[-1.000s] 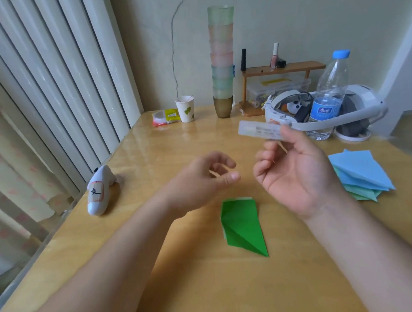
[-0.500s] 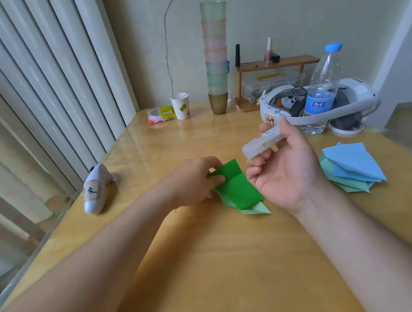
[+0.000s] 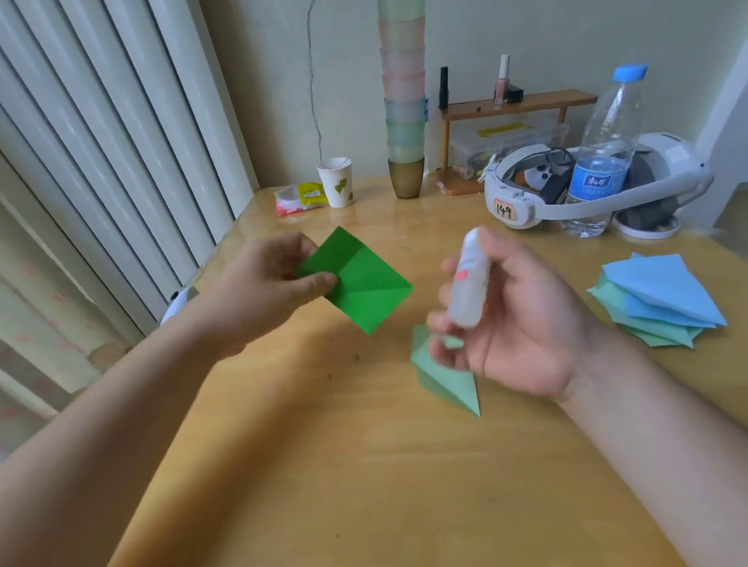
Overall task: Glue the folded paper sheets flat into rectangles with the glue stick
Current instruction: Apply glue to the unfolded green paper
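One wooden table (image 3: 372, 476) carries one stack of blue and pale green folded sheets (image 3: 660, 301) at its right edge and one pale green folded sheet (image 3: 449, 383) mid-table. Above it, the left hand (image 3: 261, 288) pinches one bright green folded sheet (image 3: 363, 279); the right hand (image 3: 519, 319) grips one glue stick (image 3: 468, 279).

Glossy wooden table (image 3: 372, 476), matt green paper (image 3: 363, 283), plastic glue stick (image 3: 468, 279)

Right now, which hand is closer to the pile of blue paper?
Right. The right hand, holding the glue stick, is beside the pile of blue paper; the left hand is across the table.
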Available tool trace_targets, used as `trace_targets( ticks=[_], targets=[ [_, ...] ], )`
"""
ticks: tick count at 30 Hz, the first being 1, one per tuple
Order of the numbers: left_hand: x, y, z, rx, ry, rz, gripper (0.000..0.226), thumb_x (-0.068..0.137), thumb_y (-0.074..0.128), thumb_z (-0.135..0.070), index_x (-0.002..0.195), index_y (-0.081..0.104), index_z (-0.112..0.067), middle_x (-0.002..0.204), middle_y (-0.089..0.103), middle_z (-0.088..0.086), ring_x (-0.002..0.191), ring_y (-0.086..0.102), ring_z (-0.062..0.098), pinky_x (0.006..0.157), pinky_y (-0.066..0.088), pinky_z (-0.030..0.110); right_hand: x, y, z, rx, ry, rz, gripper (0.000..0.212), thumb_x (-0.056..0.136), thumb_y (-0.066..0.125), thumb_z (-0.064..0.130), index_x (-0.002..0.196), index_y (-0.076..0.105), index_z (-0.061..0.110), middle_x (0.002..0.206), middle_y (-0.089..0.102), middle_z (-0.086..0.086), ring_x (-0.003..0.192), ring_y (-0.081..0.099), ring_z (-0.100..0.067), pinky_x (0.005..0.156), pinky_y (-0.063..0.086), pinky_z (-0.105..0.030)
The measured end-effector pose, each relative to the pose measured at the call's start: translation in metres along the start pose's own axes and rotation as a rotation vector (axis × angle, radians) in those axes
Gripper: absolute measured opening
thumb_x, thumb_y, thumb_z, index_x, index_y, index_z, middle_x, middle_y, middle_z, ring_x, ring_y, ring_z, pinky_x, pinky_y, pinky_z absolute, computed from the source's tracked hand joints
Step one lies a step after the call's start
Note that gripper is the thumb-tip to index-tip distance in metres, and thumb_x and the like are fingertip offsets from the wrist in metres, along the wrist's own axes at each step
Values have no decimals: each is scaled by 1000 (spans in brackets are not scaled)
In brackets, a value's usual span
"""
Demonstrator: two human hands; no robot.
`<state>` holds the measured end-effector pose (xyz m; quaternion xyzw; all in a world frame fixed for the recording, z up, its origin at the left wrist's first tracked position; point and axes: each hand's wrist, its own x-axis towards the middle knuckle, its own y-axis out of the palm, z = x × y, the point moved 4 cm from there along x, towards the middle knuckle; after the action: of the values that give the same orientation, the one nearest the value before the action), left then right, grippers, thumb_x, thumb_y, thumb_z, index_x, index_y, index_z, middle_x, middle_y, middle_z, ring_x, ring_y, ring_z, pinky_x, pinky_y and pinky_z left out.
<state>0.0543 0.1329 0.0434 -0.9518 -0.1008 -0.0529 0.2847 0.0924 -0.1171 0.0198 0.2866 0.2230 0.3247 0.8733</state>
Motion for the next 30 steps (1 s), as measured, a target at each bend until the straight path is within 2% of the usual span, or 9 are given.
trace_targets(
  ticks=[3,5,7,11,13,16,23,27,30],
  targets=[
    [-9,-7,3,108,55,-254,18,89,80,-18,84,63,-23,82,73,-2,66,57,6,62,44,28,-1,4,-25,-178,198,155,37,92,56,52,87,66,16,70,58,-3,79,62,-30,84,53,-68],
    [-18,-1,4,185,107,-320,20,86,80,-17,81,63,-27,80,70,-14,64,56,-2,62,42,19,1,4,-33,-224,245,161,37,90,58,50,87,66,14,71,60,-2,81,65,-33,91,48,-75],
    [-26,8,5,258,166,-312,23,83,80,-18,77,62,-31,79,67,-18,71,58,-2,64,45,21,5,1,-31,-219,227,101,36,88,59,49,84,66,14,72,59,-3,79,65,-33,93,48,-75],
    [-44,25,2,362,406,-117,20,71,78,-20,81,64,-30,89,66,-9,88,61,7,75,54,37,13,-8,-19,-123,128,-35,34,88,58,50,86,65,17,77,56,-7,74,62,-29,79,58,-65],
    [-52,35,-3,361,517,15,20,68,78,-15,81,67,-23,93,66,-8,92,64,11,82,54,36,14,-12,-13,-53,95,-90,36,91,56,51,90,63,16,73,54,-7,66,59,-27,63,63,-49],
    [-63,52,-7,339,596,207,21,67,80,-10,80,68,-21,95,69,-10,93,66,8,84,54,30,14,-15,-8,20,83,-136,39,95,52,56,92,62,18,70,45,-2,59,54,-20,46,54,-26],
    [-84,72,6,226,610,374,16,83,88,-32,85,74,-23,86,70,-12,95,66,12,84,55,38,18,-21,-14,-145,82,-167,40,99,47,60,94,60,22,66,54,-1,60,54,-19,45,48,-22],
    [-87,74,0,258,641,410,23,84,87,-42,84,76,-22,87,70,-12,95,65,12,87,53,35,23,-23,-16,-187,34,-166,40,98,49,57,96,61,19,73,58,-4,74,61,-26,71,59,-37],
    [-87,79,-2,382,700,286,25,88,81,-43,80,71,-22,86,67,-9,86,64,13,81,53,33,29,-27,-15,-164,-99,-238,35,98,52,53,99,62,19,88,64,-2,104,60,-29,109,46,-50]
  ],
)
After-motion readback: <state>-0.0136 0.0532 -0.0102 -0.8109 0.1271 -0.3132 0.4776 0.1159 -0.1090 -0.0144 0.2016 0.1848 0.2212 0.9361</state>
